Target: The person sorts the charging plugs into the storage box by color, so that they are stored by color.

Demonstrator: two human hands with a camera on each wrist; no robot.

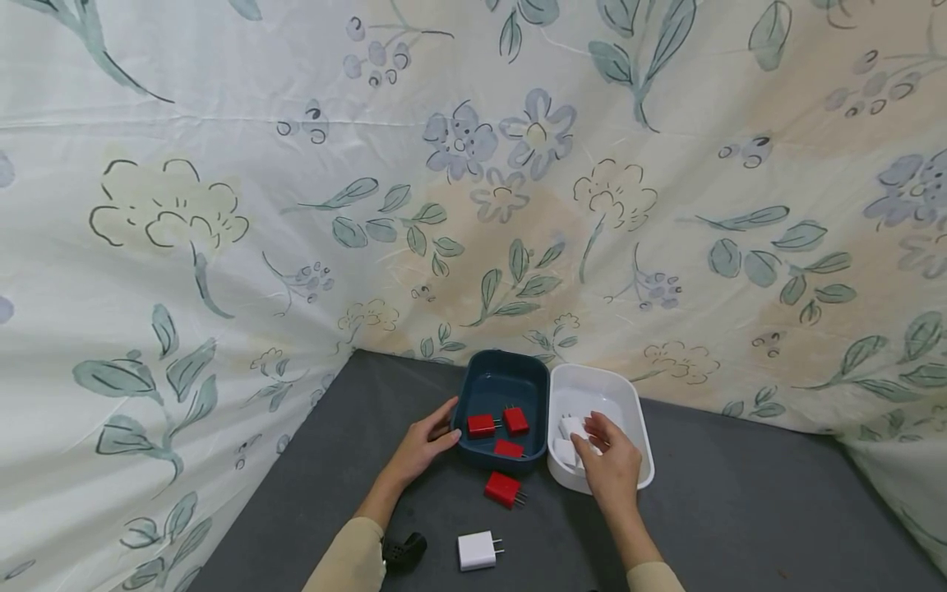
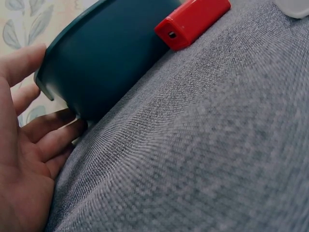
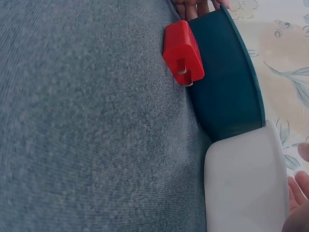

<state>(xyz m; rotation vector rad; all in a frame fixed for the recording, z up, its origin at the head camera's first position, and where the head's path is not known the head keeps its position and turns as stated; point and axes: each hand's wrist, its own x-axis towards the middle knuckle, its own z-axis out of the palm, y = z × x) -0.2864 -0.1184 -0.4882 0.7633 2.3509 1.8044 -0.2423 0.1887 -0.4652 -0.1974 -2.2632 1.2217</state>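
Observation:
At the left side of a dark blue container, my left hand touches the wall with loosely bent fingers. In the left wrist view its fingertips lie low against the container's side, and another finger is at the rim. Three red charger plugs, one a red charger near the left wall, lie inside. My right hand is over the white container, its fingers parted and bent above white chargers. No charger shows between its fingers in the right wrist view; the hand is partly cut off there.
Just in front of the blue container, a red charger lies on the grey cloth-covered table. Nearer to me is a white charger, prongs to the right. A black object is beside my left wrist. Floral fabric hangs behind the containers.

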